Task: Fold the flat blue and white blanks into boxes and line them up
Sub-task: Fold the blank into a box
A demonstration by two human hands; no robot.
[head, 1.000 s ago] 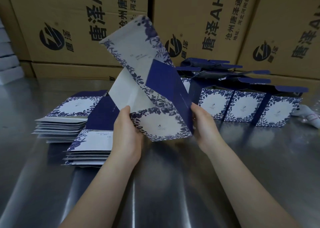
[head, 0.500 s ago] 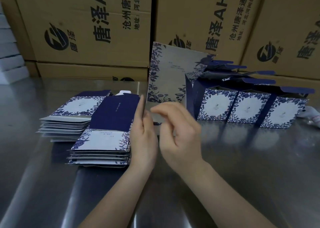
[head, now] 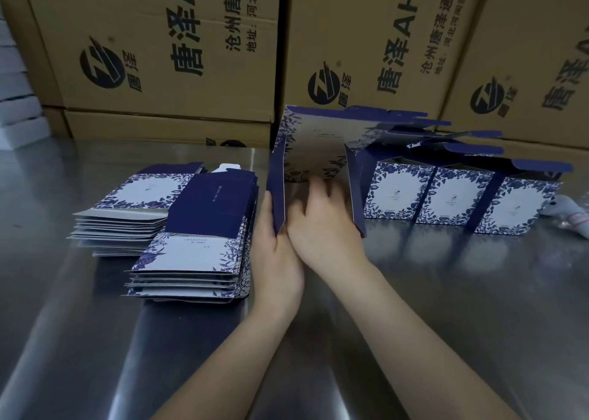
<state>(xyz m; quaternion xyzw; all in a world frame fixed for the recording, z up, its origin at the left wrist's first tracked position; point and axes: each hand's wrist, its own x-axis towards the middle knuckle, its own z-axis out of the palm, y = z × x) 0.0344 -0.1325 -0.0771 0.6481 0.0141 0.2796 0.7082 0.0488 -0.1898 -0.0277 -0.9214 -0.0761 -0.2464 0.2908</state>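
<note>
Two stacks of flat blanks [head: 197,244] sit left, in easy reach. My left hand [head: 277,253] pinches the half-formed box [head: 315,145] by its blue side wall, steadying it upright on the surface [head: 446,292] — my right hand [head: 322,225] reaches inside, too blurred to tell its grip — beside three finished boxes [head: 452,196] in line.

1. Two hands are in view just above centre: the left hand [head: 276,253] and the right hand [head: 322,228].
2. One half-folded box [head: 315,145] stands at 12 o'clock.
3. Three finished boxes [head: 452,196] show their fronts in a row at 2 o'clock. Any more behind them cannot be told.
4. Two stacks of flat blanks lie at 9 o'clock: the near stack [head: 197,250] and the far stack [head: 134,209]. The sheets are too tightly packed to count.
5. At least four brown cartons [head: 165,36] run from 10 to 2 o'clock.
6. One white object [head: 570,209] is at 3 o'clock.
7. One metal table [head: 446,292].
</note>
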